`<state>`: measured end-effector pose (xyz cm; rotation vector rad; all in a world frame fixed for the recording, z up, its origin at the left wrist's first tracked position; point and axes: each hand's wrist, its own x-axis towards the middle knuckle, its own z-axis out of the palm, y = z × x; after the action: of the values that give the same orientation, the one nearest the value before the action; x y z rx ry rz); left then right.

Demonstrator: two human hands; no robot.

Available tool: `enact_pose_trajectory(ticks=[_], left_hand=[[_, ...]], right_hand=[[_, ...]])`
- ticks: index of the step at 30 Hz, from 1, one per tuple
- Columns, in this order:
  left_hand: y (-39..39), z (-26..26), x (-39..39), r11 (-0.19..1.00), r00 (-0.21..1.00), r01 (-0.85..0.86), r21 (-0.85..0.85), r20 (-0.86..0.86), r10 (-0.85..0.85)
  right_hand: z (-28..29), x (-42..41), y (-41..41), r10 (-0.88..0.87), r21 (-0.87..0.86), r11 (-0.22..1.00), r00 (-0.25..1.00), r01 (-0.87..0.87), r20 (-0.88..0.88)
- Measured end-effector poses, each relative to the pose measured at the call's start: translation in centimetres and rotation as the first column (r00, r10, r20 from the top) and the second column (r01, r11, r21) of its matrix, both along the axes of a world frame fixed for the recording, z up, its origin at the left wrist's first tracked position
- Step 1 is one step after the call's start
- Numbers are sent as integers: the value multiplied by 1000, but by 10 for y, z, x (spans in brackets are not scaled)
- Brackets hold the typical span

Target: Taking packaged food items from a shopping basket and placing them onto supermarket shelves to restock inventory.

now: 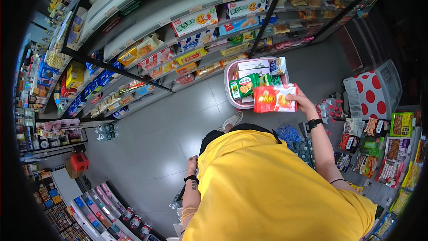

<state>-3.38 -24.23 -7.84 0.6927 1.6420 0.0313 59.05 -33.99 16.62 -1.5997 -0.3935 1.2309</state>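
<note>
My right hand [302,102] grips the right end of a red and white snack packet [275,98], which hangs over the near right edge of a pink plastic basket [228,83]. Inside the basket lie a green snack packet [245,86], white boxes [253,65] and a blue and white packet [278,66]. Down at my left side, my left hand [192,163] hangs with its fingers curled; no object shows in it.
Shelves of biscuit packets [195,22] run across the far side. Bundled water bottles [297,140] stand at my right, near a snack display [369,150]. A white case with red dots [370,94] stands beyond. More bottles [107,132] sit on the floor at left.
</note>
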Motion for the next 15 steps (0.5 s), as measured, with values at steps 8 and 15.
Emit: enact_pose_trajectory(ticks=[8, 15], left_hand=[[5, 20, 10, 1000, 1000, -5, -11, 1, 5], [7, 31, 10, 997, 998, -53, 55, 39, 51]], right_hand=[[-48, 8, 29, -439, -34, 863, 714, 505, -546], [-98, -13, 44, -533, -80, 808, 666, 584, -522]])
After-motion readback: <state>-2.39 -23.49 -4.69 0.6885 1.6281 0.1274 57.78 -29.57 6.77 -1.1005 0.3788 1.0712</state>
